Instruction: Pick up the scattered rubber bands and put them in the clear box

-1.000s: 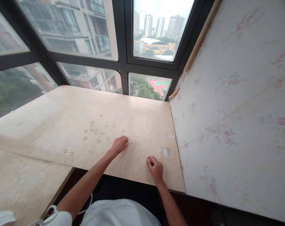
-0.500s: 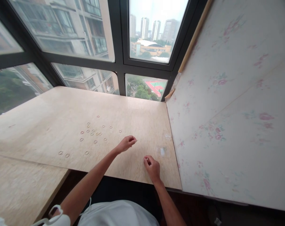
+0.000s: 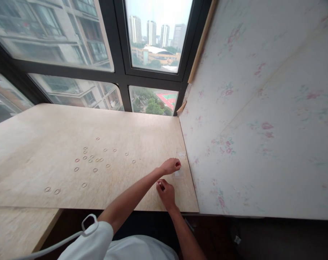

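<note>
My left hand [image 3: 171, 166] is over the right part of the board, its fingers curled together above a small clear plastic bag [image 3: 177, 174]. What lies between those fingertips, if anything, is hidden. Just below and to the left, my right hand [image 3: 166, 194] is closed in a pinch; a tiny pale bit shows at its fingertips, too small to name. Several thin rings lie scattered flat on the board to the left, among them a reddish ring [image 3: 77, 160], a ring [image 3: 133, 161] nearest my hands and a ring [image 3: 47, 189] far to the left.
The pale wooden board [image 3: 142, 133] reaches back to a dark window frame [image 3: 155, 80]. A white flowered panel [image 3: 234, 173] stands along its right edge. Another clear piece of plastic [image 3: 181, 154] lies behind my left hand. A white cable [image 3: 58, 241] runs by my left sleeve.
My left hand has let go of a thin ring, which now lies on the board, and has moved right over the plastic bag. The view has turned right. My right hand stays pinched.
</note>
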A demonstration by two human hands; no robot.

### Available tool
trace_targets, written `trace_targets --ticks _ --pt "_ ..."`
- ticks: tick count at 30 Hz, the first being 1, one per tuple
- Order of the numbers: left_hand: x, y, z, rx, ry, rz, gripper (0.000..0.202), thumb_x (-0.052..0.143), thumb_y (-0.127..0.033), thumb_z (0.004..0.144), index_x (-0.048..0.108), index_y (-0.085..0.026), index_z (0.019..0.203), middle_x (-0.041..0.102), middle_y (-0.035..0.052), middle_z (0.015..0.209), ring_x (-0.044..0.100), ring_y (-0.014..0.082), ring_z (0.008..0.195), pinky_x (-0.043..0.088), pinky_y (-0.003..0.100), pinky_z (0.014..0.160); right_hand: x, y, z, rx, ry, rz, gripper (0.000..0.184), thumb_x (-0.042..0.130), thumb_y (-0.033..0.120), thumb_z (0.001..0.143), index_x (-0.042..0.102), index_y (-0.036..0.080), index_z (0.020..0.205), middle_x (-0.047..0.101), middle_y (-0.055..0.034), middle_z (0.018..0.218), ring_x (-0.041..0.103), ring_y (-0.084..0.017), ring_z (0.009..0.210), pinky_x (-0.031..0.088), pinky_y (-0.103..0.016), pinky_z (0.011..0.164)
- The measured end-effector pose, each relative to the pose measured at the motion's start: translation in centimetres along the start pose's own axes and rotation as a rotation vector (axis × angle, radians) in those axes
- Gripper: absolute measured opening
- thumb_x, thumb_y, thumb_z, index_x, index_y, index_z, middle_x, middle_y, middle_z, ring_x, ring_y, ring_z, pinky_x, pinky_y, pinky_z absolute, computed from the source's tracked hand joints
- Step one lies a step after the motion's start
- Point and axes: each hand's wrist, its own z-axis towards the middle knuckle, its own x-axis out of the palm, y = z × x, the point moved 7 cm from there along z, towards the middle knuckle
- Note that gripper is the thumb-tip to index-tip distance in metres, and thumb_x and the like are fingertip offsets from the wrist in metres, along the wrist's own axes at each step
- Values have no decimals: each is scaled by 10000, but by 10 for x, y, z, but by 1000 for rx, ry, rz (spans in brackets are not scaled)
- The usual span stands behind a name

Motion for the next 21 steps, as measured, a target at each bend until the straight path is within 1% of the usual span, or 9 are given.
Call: trace_targets --ticks 3,5,8,10,13,16,18,21 --pt "4 4 4 14 4 -22 104 578 -172 770 680 -155 781 667 26 785 575 136 706 419 232 656 0 0 0 -2 2 12 252 456 351 892 649 195 849 580 32 586 541 -119 525 358 -202 560" --pt "0 7 2 26 -15 -40 107 583 -180 779 688 -165 795 672 14 791 577 125 710 424 223 671 -1 1 0 -2 9 18 267 448 359 897 653 194 851 578 33 582 540 -117 520 361 -200 553" --pt "-14 16 -6 8 -89 -57 127 568 -205 805 690 -172 820 677 10 821 577 123 733 431 221 689 -1 2 0 4 22 26 279 443 361 898 662 192 862 584 28 581 546 -122 518 366 -202 548" --pt "-27 26 -18 -40 -167 -58 155 541 -228 827 683 -168 846 678 19 836 575 128 738 437 230 689 -1 1 0 17 33 36 278 448 359 892 668 191 872 601 18 592 564 -131 532 376 -207 556" --pt "-46 45 -45 -145 -302 -36 199 490 -247 856 665 -154 880 669 38 829 570 139 726 444 253 685 1 -1 -1 36 52 53 269 459 352 880 675 193 878 639 1 631 597 -147 569 395 -215 577" --pt "-59 61 -81 -236 -420 13 195 477 -226 855 655 -147 853 647 58 838 564 160 765 440 290 732 3 -1 -2 27 69 45 266 469 357 875 677 192 866 642 -4 628 597 -152 566 393 -220 569" --pt "-63 66 -105 -255 -467 90 172 487 -204 848 651 -152 843 636 66 865 559 180 824 431 314 780 3 0 -3 14 76 26 281 467 372 879 680 189 860 622 1 594 580 -151 542 382 -222 551" --pt "-66 65 -137 -242 -488 251 166 483 -184 861 639 -155 911 635 76 924 551 202 907 424 336 835 4 0 -4 -1 89 1 305 467 404 885 682 190 852 606 2 580 570 -153 536 379 -225 546"
